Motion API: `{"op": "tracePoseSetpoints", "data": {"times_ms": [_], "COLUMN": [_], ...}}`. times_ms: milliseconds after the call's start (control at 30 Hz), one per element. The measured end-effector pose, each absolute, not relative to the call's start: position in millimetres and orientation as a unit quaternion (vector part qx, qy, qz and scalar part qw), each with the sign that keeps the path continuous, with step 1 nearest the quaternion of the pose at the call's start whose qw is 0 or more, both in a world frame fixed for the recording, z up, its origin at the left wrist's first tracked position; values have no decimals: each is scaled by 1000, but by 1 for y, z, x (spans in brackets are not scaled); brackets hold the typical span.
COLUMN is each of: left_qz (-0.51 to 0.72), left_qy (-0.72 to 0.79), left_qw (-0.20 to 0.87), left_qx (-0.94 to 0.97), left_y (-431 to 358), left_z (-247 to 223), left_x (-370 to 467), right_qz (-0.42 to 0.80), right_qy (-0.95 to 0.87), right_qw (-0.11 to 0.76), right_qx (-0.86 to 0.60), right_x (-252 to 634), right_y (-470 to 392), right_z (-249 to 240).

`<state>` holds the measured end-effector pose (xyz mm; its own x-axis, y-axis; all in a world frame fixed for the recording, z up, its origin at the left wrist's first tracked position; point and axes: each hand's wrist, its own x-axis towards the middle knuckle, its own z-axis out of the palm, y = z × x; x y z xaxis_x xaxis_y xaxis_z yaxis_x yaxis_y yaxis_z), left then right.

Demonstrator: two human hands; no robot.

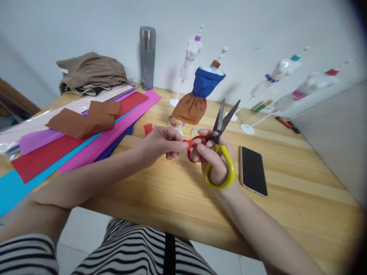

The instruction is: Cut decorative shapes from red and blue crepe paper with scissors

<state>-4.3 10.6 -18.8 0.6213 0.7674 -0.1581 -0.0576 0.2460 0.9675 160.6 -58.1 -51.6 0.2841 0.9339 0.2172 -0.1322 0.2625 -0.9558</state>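
Note:
Between thumb and forefinger, my left hand [162, 144] pinches a small red paper piece [189, 144]. My right hand [215, 158] touches the other side of that piece with its fingertips. Scissors [215, 133] with one yellow and one red handle hang on my right hand, the thumb through the yellow loop, blades apart and pointing up and away. Tiny red scraps [174, 162] lie on the table below my hands. A red scrap [148, 129] lies behind my left wrist. Just beyond the hands stands a small mannequin [208, 82] dressed in a blue top and brown skirt.
Coloured paper strips [114, 133] and a folded brown cloth [91, 72] cover the table's left. A steel flask [147, 57] stands at the back. More white mannequins [286, 68] stand behind and to the right. A phone [254, 170] lies right of my right hand.

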Motion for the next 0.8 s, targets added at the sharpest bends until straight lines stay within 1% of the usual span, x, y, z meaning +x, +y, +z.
{"op": "tracePoseSetpoints", "data": {"times_ms": [233, 467, 700, 800], "left_qz": [300, 220, 194, 181], "left_qy": [333, 326, 347, 346], "left_qw": [711, 701, 657, 662], "left_qx": [541, 596, 641, 640], "left_y": [4, 11, 13, 13], "left_z": [-21, -11, -5, -4], "left_x": [0, -9, -8, -7], "right_qz": [388, 410, 426, 425], "right_qy": [-461, -479, -491, -493], "right_qw": [648, 605, 578, 571], "right_qx": [-467, -486, -494, -500], "right_x": [160, 161, 160, 160], "right_y": [-59, -60, -60, -60], "right_z": [-48, -33, -27, -26]}}
